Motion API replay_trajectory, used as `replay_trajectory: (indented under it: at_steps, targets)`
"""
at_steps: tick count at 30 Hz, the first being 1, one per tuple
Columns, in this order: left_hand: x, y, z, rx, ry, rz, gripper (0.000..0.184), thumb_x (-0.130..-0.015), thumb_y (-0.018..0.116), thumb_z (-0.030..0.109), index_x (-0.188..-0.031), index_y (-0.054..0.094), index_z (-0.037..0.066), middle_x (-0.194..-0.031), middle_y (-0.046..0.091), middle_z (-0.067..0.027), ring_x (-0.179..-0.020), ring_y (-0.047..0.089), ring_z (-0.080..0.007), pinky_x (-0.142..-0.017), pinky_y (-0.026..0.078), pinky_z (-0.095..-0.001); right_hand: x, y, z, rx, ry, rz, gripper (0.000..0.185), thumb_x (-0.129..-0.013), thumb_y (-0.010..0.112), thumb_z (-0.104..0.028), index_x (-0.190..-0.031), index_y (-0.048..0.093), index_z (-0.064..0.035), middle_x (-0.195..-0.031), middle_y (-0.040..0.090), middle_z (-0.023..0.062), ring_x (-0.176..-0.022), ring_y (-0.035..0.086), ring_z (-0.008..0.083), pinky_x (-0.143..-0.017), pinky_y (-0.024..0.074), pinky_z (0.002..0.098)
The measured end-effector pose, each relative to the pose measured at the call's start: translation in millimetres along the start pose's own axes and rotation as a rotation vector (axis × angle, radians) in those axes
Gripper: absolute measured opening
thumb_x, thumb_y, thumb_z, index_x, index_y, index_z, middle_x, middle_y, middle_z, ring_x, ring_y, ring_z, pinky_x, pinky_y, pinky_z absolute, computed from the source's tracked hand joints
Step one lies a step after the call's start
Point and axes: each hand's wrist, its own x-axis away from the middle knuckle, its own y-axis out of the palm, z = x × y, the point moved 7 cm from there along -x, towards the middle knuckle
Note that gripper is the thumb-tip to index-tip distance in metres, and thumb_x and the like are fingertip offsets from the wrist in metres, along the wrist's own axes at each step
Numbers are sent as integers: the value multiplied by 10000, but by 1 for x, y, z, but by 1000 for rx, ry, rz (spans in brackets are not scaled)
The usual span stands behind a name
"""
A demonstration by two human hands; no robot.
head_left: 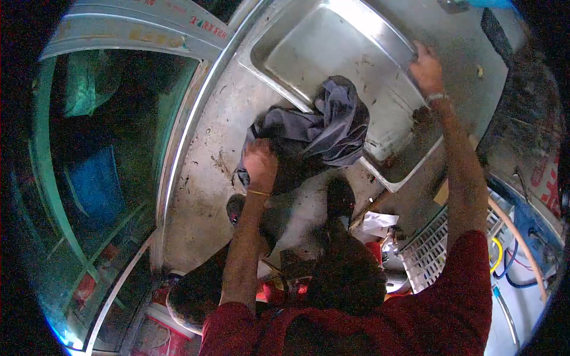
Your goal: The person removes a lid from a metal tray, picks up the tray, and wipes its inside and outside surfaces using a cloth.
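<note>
A dark grey cloth [344, 127] lies bunched over the near rim of a metal basin [297, 44], partly on the stained metal surface [205, 151]. My left hand [260, 166] is closed on the cloth's left end, its fingers somewhat blurred. At the basin's far right rim, my right hand [426, 71] has its fingers wrapped round the edge. Dark dirt marks the basin's right part. The fingertips of my right hand are partly hidden behind the rim.
Glass panels in a metal frame [196, 95] stand at the left. My shoes [340, 199] are just below the cloth. A white plastic crate [424, 249], white paper [380, 222] and a hose [516, 231] lie at the lower right.
</note>
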Motion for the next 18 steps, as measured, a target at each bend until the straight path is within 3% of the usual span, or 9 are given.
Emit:
replay_trajectory:
  at_steps: [3, 5, 7, 8, 10, 13, 14, 16, 18]
  targets:
    - [-16, -68, 9, 964, -386, 167, 211, -616, 579, -5, -826, 604, -18, -848, 594, -152, -737, 576, -293, -672, 464, -333, 62, -28, -88, -296, -102, -241, 352, -723, 564, -157, -1062, 506, -83, -861, 598, 144, -796, 589, 272, -706, 469, 346]
    - [-20, -109, 49, 1094, -353, 166, 231, -613, 594, -15, -845, 601, -21, -875, 595, -147, -773, 574, -269, -687, 458, -313, 120, -32, -139, -834, 135, -629, 405, -763, 584, -314, -1075, 499, -71, -890, 600, 58, -820, 569, 149, -723, 458, 288]
    - [-27, -147, 94, 1109, -145, 254, 266, -604, 615, -24, -869, 597, -19, -902, 594, -134, -816, 568, -247, -700, 451, -293, 170, -29, -183, -1737, 547, -749, 474, -741, 586, -368, -1098, 483, -73, -993, 574, 46, -870, 553, 162, -767, 456, 300]
    - [-28, -163, 125, 986, 27, 334, 278, -597, 622, -23, -873, 596, -15, -902, 591, -126, -824, 564, -249, -699, 450, -292, 186, -24, -187, -1746, 529, -758, 474, -741, 586, -368, -1098, 483, -73, -993, 574, 46, -870, 553, 162, -767, 456, 300]
    - [-37, -165, 166, 1130, 149, 150, 395, -619, 635, 11, -995, 523, -32, -992, 553, -158, -912, 531, -281, -784, 423, -328, 204, -17, -170, -2092, 749, -423, 503, -745, 556, -391, -1128, 465, -77, -1071, 539, 52, -932, 534, 186, -814, 449, 331]
    - [-37, -197, 208, 1081, 365, 143, 547, -614, 682, 54, -1110, 468, -28, -1049, 524, -180, -977, 517, -293, -817, 426, -331, 207, -45, -135, -2140, 830, 8, 496, -754, 527, -382, -1139, 461, -77, -1065, 544, 71, -940, 536, 204, -828, 446, 352]
    - [-35, -195, 217, 1484, 400, 2, 586, -608, 688, 41, -1146, 460, -2, -1081, 516, -166, -947, 536, -254, -809, 438, -323, 204, -62, -124, -2012, 758, 18, 505, -750, 527, -385, -1137, 461, -67, -1066, 542, 82, -948, 531, 213, -840, 438, 363]
    - [-33, -212, 213, 1443, 488, -256, 543, -614, 672, 5, -1127, 497, 25, -1069, 536, -127, -919, 547, -213, -797, 447, -313, 206, -100, -100, -1895, 797, 138, 539, -746, 525, -397, -1149, 444, -48, -1084, 525, 103, -970, 514, 233, -871, 412, 382]
    - [-49, -219, 170, 1204, 334, 102, 370, -634, 643, 20, -989, 542, -2, -933, 565, -153, -845, 552, -255, -779, 441, -332, 254, -113, -19, -1833, 909, 281, 506, -798, 459, -348, -1201, 392, -52, -1170, 454, 96, -1053, 440, 247, -938, 320, 388]
